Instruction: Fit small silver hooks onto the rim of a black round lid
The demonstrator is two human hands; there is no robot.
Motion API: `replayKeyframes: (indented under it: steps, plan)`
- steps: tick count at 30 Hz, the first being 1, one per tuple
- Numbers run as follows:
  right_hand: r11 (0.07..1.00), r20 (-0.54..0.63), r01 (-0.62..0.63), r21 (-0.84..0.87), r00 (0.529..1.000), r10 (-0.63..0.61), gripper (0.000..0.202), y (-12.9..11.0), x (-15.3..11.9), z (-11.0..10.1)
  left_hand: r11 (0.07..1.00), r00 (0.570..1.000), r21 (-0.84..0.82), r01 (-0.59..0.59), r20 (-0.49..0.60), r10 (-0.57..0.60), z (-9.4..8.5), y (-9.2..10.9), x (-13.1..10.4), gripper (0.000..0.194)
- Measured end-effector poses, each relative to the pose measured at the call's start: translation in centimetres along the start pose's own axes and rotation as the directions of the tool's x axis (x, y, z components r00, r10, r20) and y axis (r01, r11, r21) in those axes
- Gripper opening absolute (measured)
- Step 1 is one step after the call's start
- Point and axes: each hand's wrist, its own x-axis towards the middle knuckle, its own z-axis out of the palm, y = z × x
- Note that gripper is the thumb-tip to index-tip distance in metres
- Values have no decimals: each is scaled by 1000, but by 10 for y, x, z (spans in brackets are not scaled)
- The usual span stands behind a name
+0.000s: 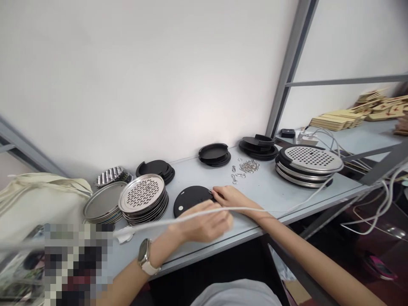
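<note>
A round black disc (194, 197) with a small white dot lies flat on the grey table (261, 189) before me. My right hand (232, 199) is at its right edge, fingertips pinched on a small metal snap hook (210, 191). My left hand (205, 223), with a watch on the wrist, is over the disc's near edge; its fingers are curled and slightly blurred, and what they hold, if anything, is hidden. A heap of small metal snap hooks (249, 166) lies beyond my right hand, a few of them loose beside it.
Round metal grater plates (145, 193) are stacked left, beside plain metal discs (106, 202). Black round trays (214, 153) stand along the wall. More perforated plates in black rims (309, 161) are stacked right. A white cable (204, 212) crosses in front of my hands.
</note>
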Motion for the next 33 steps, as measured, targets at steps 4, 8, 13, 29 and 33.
replayKeyframes:
  steps: [4, 8, 13, 29, 33]
  plan:
    - [999, 57, -32, 40, 998, 29, 32, 3, -1, 1, 1000, 996, 6, 11, 85, -11, 10, -37, 1, 18]
    - [1000, 30, 3, -2, 1000, -3, 24, 5, 0, 6, 975, 970, -77, 209, 139, -197, 25, -57, 4, 15]
    - [1000, -13, -18, -8, 1000, 18, 31, 6, 2, 15, 908, 902, -113, 404, 215, -375, 35, -71, 1, 17]
    - [998, -49, -49, -50, 998, 47, 35, 4, -3, 18, 816, 861, -278, 508, 196, -469, 41, -67, -10, 17]
    - [995, -51, -51, -83, 998, 47, 35, 2, -5, 18, 817, 858, -263, 513, 197, -475, 42, -66, -10, 19]
